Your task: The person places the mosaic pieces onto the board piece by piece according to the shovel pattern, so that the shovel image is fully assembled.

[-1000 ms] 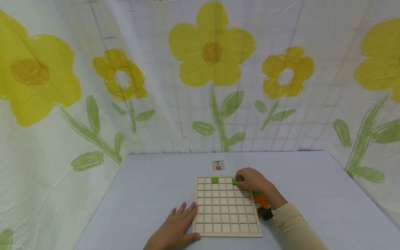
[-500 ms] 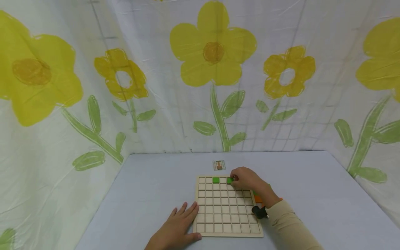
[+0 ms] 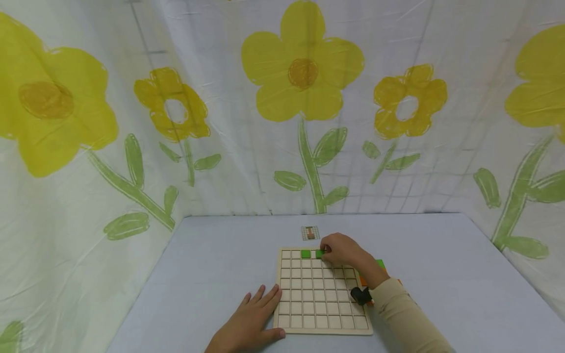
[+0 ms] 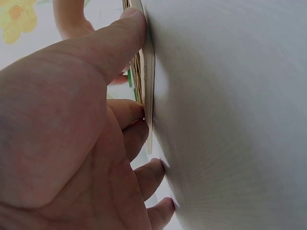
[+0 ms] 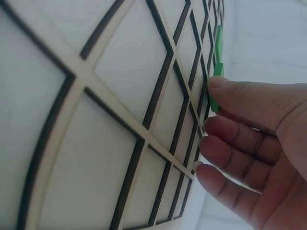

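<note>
A wooden grid board (image 3: 282, 294) lies on the table. Its far row has a green tile (image 3: 306, 254) set in it, left of centre. My right hand (image 3: 342, 250) pinches a second green tile (image 3: 319, 254) between thumb and forefinger, over the same row and a short gap to the right of the first. In the right wrist view this held tile (image 5: 218, 70) tilts at the board's far edge, with the other fingers loosely curled beneath. My left hand (image 3: 250, 321) rests flat with fingers spread, thumb and fingertips at the board's left edge.
Behind the board lies a small printed card (image 3: 310, 233) with a grid picture. Green and orange tiles (image 3: 381, 264) sit right of the board, partly hidden by my right forearm. A black wrist camera (image 3: 361, 295) hangs over the board's right edge. A flowered curtain (image 3: 247, 191) stands behind the table.
My right hand has slid left along the far row with the pinched green tile, closer to the first tile. My left hand has stayed at the board's edge.
</note>
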`<state>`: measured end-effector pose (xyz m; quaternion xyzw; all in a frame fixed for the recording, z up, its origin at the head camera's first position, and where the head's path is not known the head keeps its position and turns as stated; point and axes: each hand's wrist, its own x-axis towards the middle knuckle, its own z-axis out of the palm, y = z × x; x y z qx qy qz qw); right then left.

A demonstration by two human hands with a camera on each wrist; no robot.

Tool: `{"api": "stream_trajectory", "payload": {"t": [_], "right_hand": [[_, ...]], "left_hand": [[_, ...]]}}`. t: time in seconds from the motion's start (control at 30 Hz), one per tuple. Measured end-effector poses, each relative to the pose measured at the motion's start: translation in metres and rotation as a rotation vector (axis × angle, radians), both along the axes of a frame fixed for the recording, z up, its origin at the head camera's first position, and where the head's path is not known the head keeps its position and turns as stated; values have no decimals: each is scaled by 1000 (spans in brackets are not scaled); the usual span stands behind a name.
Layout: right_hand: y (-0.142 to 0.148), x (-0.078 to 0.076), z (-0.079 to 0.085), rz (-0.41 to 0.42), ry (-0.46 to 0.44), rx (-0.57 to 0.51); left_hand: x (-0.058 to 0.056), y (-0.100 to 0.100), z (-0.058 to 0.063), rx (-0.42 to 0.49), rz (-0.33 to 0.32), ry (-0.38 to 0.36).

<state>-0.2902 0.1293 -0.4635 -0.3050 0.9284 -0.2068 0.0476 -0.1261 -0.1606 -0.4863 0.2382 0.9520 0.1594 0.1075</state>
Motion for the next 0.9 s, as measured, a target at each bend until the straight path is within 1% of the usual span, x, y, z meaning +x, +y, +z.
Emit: {"api": "stream_trajectory", "payload": {"t": [0.23,0.47,0.9], "right_hand": [[-5,-4,-1,14,-6,0],[-10,-5,-1,-1,-34,9],[-13,-7,0,-13,-64,11]], "left_hand": [[1,1,0,4,3,-6],[0,0,0,-12,8,-3],[-1,1,-1,-6,5,-2]]}}
